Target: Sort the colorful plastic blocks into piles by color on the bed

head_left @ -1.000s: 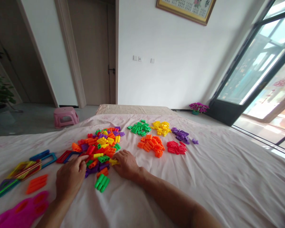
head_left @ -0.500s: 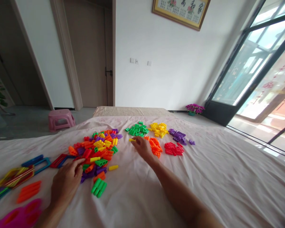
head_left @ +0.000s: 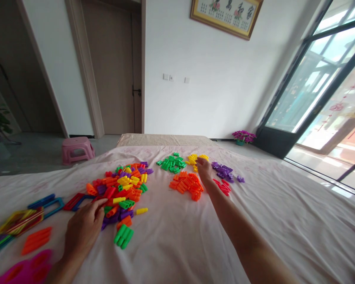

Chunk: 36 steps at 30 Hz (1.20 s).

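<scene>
My left hand (head_left: 85, 225) rests at the near left side of a mixed heap of plastic building pieces (head_left: 109, 181), fingers stretched and apart, with nothing visible in them. My right hand (head_left: 205, 169) is over the pile of yellow pieces (head_left: 192, 159), its fingers curled together; whether a piece is between them is hidden. Around it lie piles sorted by colour: green pieces (head_left: 172, 163), orange pieces (head_left: 186, 184), purple pieces (head_left: 223, 172) and red pieces (head_left: 224, 187), the red partly behind my forearm. A single yellow piece (head_left: 142, 211) and a green piece (head_left: 124, 236) lie beside the heap.
Flat frame-shaped pieces (head_left: 53, 206), an orange piece (head_left: 37, 240) and a pink object (head_left: 32, 268) lie at the left on the pale cloth (head_left: 165, 244). Beyond the cloth stand a pink stool (head_left: 77, 150) and a pot of magenta flowers (head_left: 244, 136).
My right hand, which held a yellow piece, has moved right and away from me to the yellow pile, uncovering more of the orange pile. My left hand has barely moved.
</scene>
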Motion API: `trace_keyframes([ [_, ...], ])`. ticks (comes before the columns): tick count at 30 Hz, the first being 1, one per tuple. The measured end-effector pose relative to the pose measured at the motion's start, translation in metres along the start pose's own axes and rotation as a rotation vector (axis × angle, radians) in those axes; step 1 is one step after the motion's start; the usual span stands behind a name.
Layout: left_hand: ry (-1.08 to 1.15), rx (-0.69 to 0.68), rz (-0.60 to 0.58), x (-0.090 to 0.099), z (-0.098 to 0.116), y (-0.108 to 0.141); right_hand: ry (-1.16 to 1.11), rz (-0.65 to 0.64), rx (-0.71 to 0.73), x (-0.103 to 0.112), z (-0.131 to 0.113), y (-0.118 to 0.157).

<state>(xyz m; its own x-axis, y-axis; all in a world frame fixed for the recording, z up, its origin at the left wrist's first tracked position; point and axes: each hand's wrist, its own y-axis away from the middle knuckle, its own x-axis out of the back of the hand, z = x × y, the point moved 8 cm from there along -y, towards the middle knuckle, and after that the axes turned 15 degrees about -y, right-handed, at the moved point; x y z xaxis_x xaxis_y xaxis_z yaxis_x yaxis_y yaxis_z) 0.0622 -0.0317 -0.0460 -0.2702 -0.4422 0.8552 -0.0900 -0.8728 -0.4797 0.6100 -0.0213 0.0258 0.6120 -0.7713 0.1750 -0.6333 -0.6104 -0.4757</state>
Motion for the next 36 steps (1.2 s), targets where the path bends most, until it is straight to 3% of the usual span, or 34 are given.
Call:
trace_keyframes([
  [4, -0.004, 0.0, -0.02, -0.001, 0.0, 0.0, -0.091, -0.176, 0.023, -0.036, -0.014, 0.044],
  [9, 0.012, 0.0, -0.01, 0.001, 0.001, 0.0, -0.043, -0.505, 0.343, -0.086, -0.086, 0.132],
  [12, 0.013, 0.0, -0.007, 0.002, 0.001, -0.001, 0.02, -0.731, 0.459, -0.109, -0.112, 0.18],
  [19, 0.014, -0.018, 0.004, 0.002, 0.001, -0.001, 0.144, -1.051, 0.516, -0.135, -0.105, 0.245],
  [29, 0.014, -0.016, 0.002, 0.003, 0.002, -0.001, 0.205, -1.037, 0.49, -0.134, -0.1, 0.242],
  [32, 0.01, -0.014, -0.001, 0.003, 0.002, -0.001, 0.164, -0.931, 0.431, -0.125, -0.097, 0.224],
  [36, 0.012, -0.015, -0.008, 0.003, 0.002, 0.0, 0.086, -0.696, 0.331, -0.104, -0.088, 0.181],
])
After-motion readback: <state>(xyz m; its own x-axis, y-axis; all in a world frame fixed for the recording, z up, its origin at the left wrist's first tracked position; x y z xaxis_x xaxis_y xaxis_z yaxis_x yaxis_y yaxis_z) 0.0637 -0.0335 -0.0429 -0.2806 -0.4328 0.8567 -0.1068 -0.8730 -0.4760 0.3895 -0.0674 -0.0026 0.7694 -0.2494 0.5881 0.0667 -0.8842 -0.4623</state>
